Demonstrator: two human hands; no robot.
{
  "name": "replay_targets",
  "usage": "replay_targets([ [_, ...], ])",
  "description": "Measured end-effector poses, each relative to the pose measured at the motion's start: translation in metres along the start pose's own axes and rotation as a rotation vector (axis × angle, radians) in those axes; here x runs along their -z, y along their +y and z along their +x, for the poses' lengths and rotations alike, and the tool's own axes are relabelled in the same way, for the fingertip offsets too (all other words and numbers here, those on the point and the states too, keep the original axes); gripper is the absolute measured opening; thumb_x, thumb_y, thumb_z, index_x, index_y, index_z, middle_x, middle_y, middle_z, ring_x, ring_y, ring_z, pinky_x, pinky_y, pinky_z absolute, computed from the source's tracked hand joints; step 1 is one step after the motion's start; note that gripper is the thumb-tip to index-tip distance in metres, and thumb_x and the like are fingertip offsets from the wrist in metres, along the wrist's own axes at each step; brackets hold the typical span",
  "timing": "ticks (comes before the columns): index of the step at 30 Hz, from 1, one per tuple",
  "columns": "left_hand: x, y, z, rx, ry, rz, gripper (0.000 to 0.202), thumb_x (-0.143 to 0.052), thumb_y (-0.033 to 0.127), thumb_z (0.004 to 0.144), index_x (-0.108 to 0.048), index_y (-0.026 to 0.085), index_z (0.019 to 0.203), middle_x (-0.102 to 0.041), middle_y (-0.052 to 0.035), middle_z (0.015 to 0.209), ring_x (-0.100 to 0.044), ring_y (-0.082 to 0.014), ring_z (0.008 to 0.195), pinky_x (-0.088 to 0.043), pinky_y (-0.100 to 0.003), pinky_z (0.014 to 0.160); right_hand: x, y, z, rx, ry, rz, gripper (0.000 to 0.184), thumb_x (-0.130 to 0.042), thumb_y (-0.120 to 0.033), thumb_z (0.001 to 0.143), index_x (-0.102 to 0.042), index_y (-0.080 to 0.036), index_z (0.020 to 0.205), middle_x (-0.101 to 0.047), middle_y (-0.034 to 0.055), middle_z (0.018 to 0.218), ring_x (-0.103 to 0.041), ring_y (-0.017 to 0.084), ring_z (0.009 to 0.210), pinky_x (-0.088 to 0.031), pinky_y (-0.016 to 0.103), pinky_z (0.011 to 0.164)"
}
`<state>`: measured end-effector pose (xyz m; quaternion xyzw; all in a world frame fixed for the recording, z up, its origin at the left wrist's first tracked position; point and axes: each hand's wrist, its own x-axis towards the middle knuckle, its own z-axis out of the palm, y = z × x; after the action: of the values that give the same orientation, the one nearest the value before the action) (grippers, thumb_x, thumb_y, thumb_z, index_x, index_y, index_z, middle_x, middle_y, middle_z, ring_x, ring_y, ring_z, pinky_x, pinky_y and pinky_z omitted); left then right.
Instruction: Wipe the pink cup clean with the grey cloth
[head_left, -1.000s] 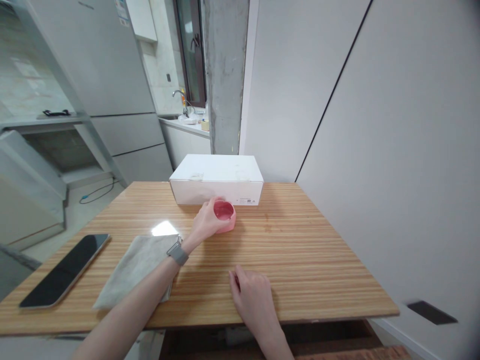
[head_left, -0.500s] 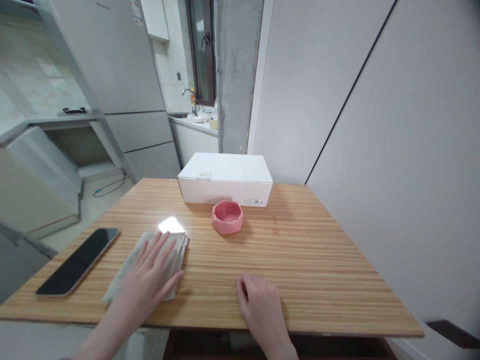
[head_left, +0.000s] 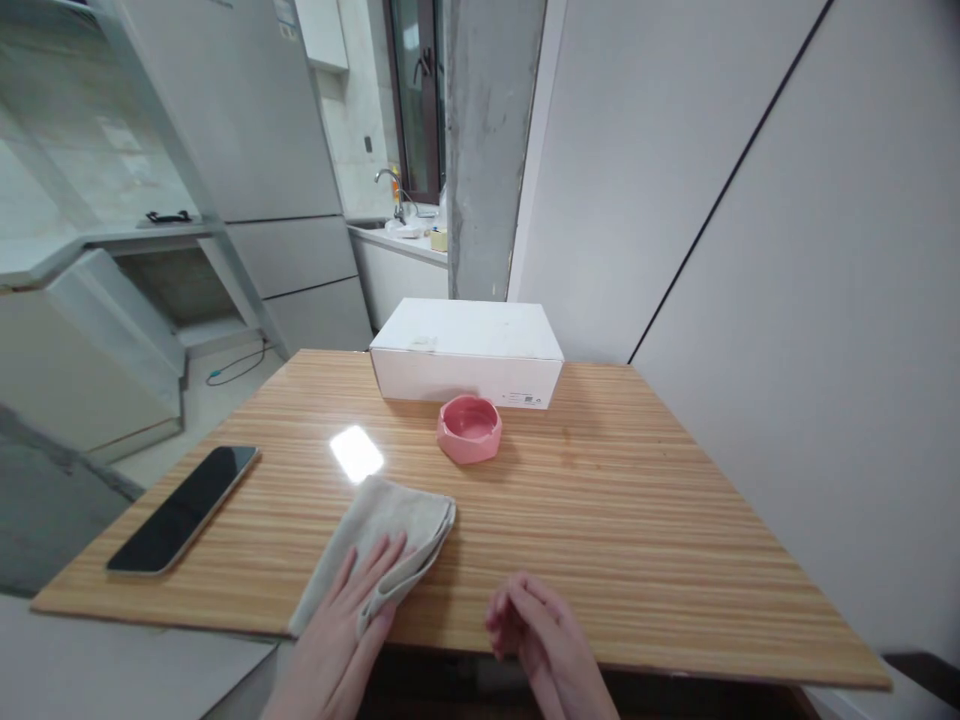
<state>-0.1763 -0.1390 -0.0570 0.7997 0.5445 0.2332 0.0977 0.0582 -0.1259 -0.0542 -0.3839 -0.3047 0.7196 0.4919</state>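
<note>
My left hand (head_left: 341, 625) lies on a folded light grey cloth (head_left: 397, 510) at the near edge of the table. Its fingers stretch along the top of the cloth, and the near edge is bunched between thumb and forefinger. To the right, my right hand (head_left: 544, 630) hovers at the table's front edge with its fingers loosely curled in; nothing shows in it. Beyond the hands stands a pink faceted bowl (head_left: 469, 430), close in front of a white box (head_left: 465, 340).
A dark-screened phone (head_left: 184, 515) lies on the left of the wood-grain table (head_left: 637, 540). White wall panels (head_left: 750, 300) rise along the right side. Behind are a fridge (head_left: 240, 110) and a kitchen counter with a tap (head_left: 397, 190).
My left hand has drawn the cloth to the right and toward me, turning it and creasing its near edge. My right hand has moved slightly right and nearer, its fist loosening a little.
</note>
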Motion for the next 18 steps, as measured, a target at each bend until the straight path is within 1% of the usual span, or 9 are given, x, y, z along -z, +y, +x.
replay_targets([
  [2,-0.015,0.018,0.013,0.136,0.026,-0.276,0.05,-0.035,0.028,0.095,-0.025,0.038,0.142,-0.039,0.0052,0.144,-0.035,-0.0232,0.134,-0.031,-0.048,0.11,0.001,-0.001,-0.003,-0.008,0.078,0.155,0.037,-0.079,-0.048,0.062,-0.069,-0.016,0.08,-0.071,0.0071,0.088,-0.066,0.017,0.079,-0.049,0.027,0.071],
  [5,-0.038,0.048,0.033,0.216,0.021,-0.573,0.046,-0.029,0.033,0.096,-0.027,0.033,0.142,-0.037,0.0022,0.146,-0.032,-0.0243,0.136,-0.029,-0.049,0.111,0.004,-0.012,-0.007,-0.047,0.058,0.362,0.049,-0.08,-0.046,0.061,-0.069,-0.019,0.101,-0.066,0.0087,0.115,-0.059,0.025,0.11,-0.043,0.037,0.096],
  [6,-0.045,0.058,0.039,0.172,-0.016,-0.623,0.046,-0.027,0.033,0.096,-0.027,0.032,0.143,-0.035,0.0015,0.147,-0.03,-0.0242,0.137,-0.026,-0.049,0.112,0.005,-0.016,-0.008,-0.07,0.032,0.422,0.051,-0.079,-0.048,0.063,-0.068,-0.02,0.104,-0.065,0.0086,0.117,-0.057,0.026,0.113,-0.041,0.039,0.099],
  [8,-0.056,0.076,0.048,-0.02,-0.126,-0.615,0.047,-0.027,0.034,0.097,-0.026,0.032,0.144,-0.03,0.0003,0.149,-0.024,-0.0244,0.139,-0.019,-0.05,0.114,0.009,-0.027,-0.012,-0.117,0.019,0.517,0.049,-0.075,-0.051,0.067,-0.068,-0.019,0.104,-0.066,0.0087,0.115,-0.057,0.027,0.113,-0.041,0.042,0.099],
  [10,-0.063,0.09,0.053,-0.254,-0.233,-0.477,0.051,-0.033,0.037,0.095,-0.022,0.032,0.145,-0.024,-0.0013,0.152,-0.019,-0.027,0.14,-0.014,-0.054,0.113,0.014,-0.034,-0.015,-0.164,0.072,0.577,0.045,-0.07,-0.052,0.071,-0.069,-0.018,0.101,-0.069,0.0093,0.108,-0.059,0.027,0.109,-0.043,0.043,0.097],
  [12,-0.067,0.099,0.053,-0.417,-0.277,-0.296,0.06,-0.042,0.044,0.091,-0.019,0.032,0.146,-0.019,-0.0045,0.153,-0.017,-0.0317,0.14,-0.014,-0.059,0.111,0.019,-0.038,-0.017,-0.224,0.143,0.601,0.042,-0.067,-0.049,0.075,-0.069,-0.016,0.1,-0.071,0.0101,0.101,-0.062,0.027,0.106,-0.045,0.043,0.094],
  [14,-0.065,0.103,0.051,-0.5,-0.258,-0.174,0.069,-0.048,0.048,0.087,-0.018,0.03,0.146,-0.019,-0.0083,0.153,-0.02,-0.0344,0.139,-0.017,-0.06,0.109,0.024,-0.039,-0.019,-0.297,0.178,0.596,0.041,-0.066,-0.044,0.077,-0.067,-0.012,0.104,-0.072,0.0115,0.097,-0.064,0.027,0.102,-0.047,0.042,0.092],
  [16,-0.055,0.103,0.051,-0.551,-0.243,-0.148,0.071,-0.051,0.051,0.085,-0.022,0.028,0.146,-0.024,-0.0098,0.152,-0.023,-0.0337,0.138,-0.02,-0.058,0.11,0.026,-0.038,-0.02,-0.348,0.197,0.594,0.041,-0.066,-0.038,0.078,-0.065,-0.01,0.108,-0.073,0.0117,0.093,-0.065,0.026,0.099,-0.048,0.041,0.091],
  [18,-0.038,0.101,0.059,-0.514,-0.226,-0.184,0.066,-0.052,0.049,0.084,-0.03,0.029,0.143,-0.028,-0.0082,0.151,-0.025,-0.0314,0.138,-0.021,-0.055,0.111,0.027,-0.037,-0.02,-0.338,0.237,0.609,0.04,-0.066,-0.035,0.078,-0.064,-0.01,0.11,-0.073,0.0111,0.092,-0.066,0.026,0.097,-0.049,0.041,0.09],
])
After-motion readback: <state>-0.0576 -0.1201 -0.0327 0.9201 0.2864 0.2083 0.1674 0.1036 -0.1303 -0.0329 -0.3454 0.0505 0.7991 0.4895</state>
